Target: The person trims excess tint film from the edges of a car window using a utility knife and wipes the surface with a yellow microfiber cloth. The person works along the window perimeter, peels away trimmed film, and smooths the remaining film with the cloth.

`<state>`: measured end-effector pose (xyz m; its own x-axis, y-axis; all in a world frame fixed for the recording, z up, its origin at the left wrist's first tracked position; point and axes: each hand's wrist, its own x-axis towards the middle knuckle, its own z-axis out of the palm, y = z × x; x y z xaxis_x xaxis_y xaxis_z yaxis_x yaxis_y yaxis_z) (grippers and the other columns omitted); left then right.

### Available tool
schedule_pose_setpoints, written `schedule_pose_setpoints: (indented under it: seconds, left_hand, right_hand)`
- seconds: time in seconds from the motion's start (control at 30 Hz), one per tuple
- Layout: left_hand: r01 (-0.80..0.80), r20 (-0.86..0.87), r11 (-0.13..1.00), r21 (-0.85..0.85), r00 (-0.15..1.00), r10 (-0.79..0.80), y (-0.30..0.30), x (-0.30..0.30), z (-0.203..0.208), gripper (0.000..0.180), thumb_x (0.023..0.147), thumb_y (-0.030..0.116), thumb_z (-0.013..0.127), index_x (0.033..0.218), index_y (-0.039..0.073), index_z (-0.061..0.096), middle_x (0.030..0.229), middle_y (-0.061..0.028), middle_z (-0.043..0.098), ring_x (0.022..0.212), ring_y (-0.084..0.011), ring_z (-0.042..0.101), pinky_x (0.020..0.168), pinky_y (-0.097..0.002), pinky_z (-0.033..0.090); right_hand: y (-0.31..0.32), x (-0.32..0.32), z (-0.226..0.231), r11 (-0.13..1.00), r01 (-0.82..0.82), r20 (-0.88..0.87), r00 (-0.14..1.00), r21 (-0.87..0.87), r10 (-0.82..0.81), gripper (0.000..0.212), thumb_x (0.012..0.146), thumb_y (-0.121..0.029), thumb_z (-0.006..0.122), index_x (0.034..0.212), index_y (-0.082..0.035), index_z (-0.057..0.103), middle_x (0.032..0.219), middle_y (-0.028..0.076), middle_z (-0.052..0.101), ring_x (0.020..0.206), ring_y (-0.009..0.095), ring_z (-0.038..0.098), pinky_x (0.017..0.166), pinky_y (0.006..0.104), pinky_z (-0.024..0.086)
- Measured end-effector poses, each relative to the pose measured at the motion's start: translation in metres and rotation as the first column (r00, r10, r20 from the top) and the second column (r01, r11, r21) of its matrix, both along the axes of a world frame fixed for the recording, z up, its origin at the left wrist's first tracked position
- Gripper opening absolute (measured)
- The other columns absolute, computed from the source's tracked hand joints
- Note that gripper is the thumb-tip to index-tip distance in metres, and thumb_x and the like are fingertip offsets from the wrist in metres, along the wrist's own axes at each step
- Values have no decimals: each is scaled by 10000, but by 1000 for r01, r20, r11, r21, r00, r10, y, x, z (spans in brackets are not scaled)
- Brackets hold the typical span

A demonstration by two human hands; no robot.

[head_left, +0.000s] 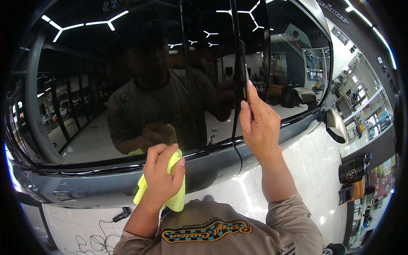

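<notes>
A dark car with glossy black windows (85, 46) stands right in front of me. My left hand (161, 174) is closed round a bunched yellow-green microfiber cloth (175, 199), at the lower edge of the window and over the grey door (102, 185). Farther right, my right hand (262, 127) pinches a thin, flat dark piece (245, 70) between thumb and fingers. It is seen almost edge-on, upright against or close to the black pillar between the windows, so I cannot tell its kind or whether it touches.
A side mirror (335, 126) sticks out at the right. Below the car, a black handheld tool (122, 215) and its tangled cable (95, 244) lie on the white tiled floor (306, 170). A black drum (352, 171) stands at the far right. The glass reflects my body and the ceiling lights.
</notes>
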<state>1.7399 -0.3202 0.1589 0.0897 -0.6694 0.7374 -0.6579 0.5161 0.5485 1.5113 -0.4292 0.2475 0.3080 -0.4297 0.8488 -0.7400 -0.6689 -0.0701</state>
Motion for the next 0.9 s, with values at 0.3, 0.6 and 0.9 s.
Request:
schedule_pose_setpoints:
  seconds: [0.3,0.6,0.9]
  left_hand:
    - [-1,11,1000,8,1000,1,1,0,1,361,790,51,727,1141,-8,664,1032,-162,584,823,-290,635,682,-357,529]
    - [-3,-48,994,110,999,9,6,-2,1,336,832,78,669,1159,4,654,1084,-180,587,931,-306,612,800,-378,500]
    - [-8,-3,1000,17,1000,8,1,0,1,339,812,70,719,1136,-16,668,1034,-164,582,821,-277,617,680,-350,511]
  right_hand:
    - [9,-7,-15,995,12,-15,1000,94,-10,599,857,3,686,1434,17,524,652,89,552,549,230,537,528,356,461]
    - [14,-14,-33,996,16,-13,1000,82,-15,622,851,10,694,1447,11,516,659,84,550,555,222,535,537,345,466]
    - [19,-21,-50,995,33,-30,999,92,-30,624,846,16,699,1444,13,520,666,76,536,562,219,525,533,338,461]
